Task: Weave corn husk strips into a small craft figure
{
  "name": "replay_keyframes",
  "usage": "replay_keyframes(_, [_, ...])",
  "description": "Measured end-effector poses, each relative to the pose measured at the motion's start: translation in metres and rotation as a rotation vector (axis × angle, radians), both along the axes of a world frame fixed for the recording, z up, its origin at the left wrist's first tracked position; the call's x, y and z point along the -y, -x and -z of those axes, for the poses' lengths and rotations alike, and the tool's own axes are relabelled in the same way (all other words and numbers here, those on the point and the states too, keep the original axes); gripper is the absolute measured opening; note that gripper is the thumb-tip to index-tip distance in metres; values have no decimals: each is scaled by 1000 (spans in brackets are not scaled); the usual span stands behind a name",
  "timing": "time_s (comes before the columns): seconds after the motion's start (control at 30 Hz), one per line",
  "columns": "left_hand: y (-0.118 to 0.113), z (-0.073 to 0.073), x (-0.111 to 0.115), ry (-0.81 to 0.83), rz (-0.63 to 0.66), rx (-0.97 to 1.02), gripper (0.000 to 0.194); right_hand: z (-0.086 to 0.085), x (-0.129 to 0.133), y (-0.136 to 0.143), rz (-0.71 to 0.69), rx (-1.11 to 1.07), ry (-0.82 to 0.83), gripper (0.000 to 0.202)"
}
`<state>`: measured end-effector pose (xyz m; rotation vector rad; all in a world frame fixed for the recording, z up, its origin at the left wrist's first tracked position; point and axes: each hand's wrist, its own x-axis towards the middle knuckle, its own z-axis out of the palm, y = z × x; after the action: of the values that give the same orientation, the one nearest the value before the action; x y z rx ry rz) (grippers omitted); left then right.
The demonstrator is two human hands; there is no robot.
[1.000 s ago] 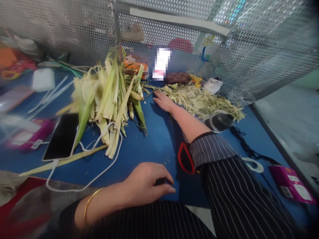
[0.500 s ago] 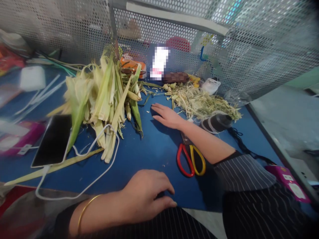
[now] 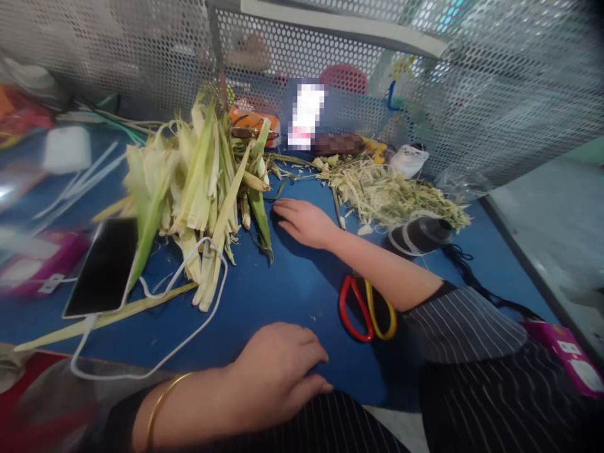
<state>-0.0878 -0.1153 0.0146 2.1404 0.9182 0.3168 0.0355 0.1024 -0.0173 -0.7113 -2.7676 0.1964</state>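
Note:
My right hand (image 3: 304,221) lies palm down over the blue table (image 3: 264,289), fingers stretched toward the pile of corn husks (image 3: 195,176). It holds nothing, and a small gap separates its fingertips from the nearest green husk. Resting at the table's front edge, my left hand (image 3: 283,368) has loosely bent fingers with the thumb apart, and nothing shows between them. Scissors (image 3: 356,308) with one red and one yellow handle lie under my right forearm, which hides their blades. Shredded husk fibres (image 3: 377,189) are heaped beyond that forearm.
A phone (image 3: 104,267) with a white cable (image 3: 202,324) lies at left. A black thread cone (image 3: 419,234) stands right. Behind are an orange packet (image 3: 255,126), a bright blurred-out screen (image 3: 306,116) and a perforated metal screen (image 3: 264,56). A purple box (image 3: 564,352) sits at the right edge.
My right hand has moved a little to the left across the table, nearer the corn husks. My left hand stays in place. The view has shifted slightly.

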Motion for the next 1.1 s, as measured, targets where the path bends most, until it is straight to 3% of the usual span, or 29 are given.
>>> replay_keyframes(0.07, [0,-1,1,-3,12,-12,32,3,6,-4,-93,58,8,53])
replay_keyframes(0.1, [-1,-1,1,-3,19,-17,32,5,5,-6,-59,72,1,58])
replay_keyframes(0.17, [-1,-2,1,1,34,-21,32,9,-6,-13,173,56,-36,66])
replay_keyframes(0.23, [0,-2,1,8,43,-23,32,11,-21,-19,491,-1,-92,70])
replay_keyframes(0.27, [0,-2,1,12,43,-25,33,11,-28,-21,559,-14,-108,70])
replay_keyframes(0.37, [0,-2,-1,13,41,-36,33,10,-36,-19,436,49,-95,66])
replay_keyframes(0.5, [0,-3,-1,-10,39,-37,32,10,-28,-6,273,97,-68,61])
replay_keyframes(0.9, [2,-1,0,-6,30,-25,33,10,-34,5,336,135,-162,56])
replay_keyframes(1.1, [2,3,1,-29,20,-4,33,7,-30,-9,354,154,-177,50])
